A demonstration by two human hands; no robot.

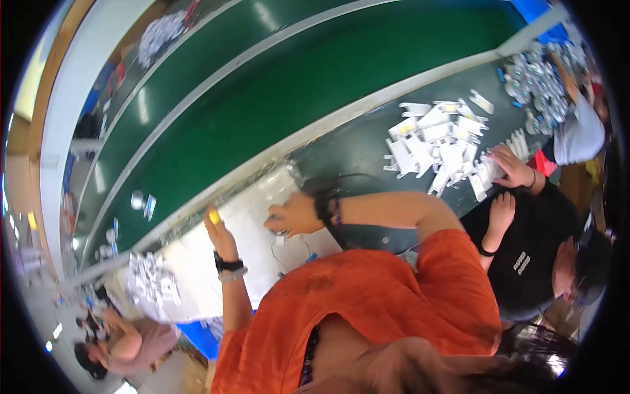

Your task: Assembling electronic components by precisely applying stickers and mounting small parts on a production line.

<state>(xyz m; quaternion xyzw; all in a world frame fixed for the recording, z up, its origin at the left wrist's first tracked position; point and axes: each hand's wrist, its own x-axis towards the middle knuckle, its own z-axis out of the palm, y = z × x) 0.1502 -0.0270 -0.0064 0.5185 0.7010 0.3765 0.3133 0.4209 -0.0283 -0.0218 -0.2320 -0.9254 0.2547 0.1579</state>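
My right hand (296,213) is closed over a small rounded grey-and-white part (281,239), mostly hidden by my fingers. A thin wire (274,255) runs down from near it to a small blue piece (311,257) on the white work surface (197,253). To the left, my left hand (223,240) is raised above the same surface, with its fingers stretched out and nothing seen in them. A yellow cover (214,217) sits on one of its fingertips.
A green conveyor belt (262,105) runs behind a pale rail (341,121). White plastic parts (433,141) are heaped at right, near a co-worker's hands (512,167). Another pile of white parts (152,279) lies at left. Grey parts (538,85) cover the far right.
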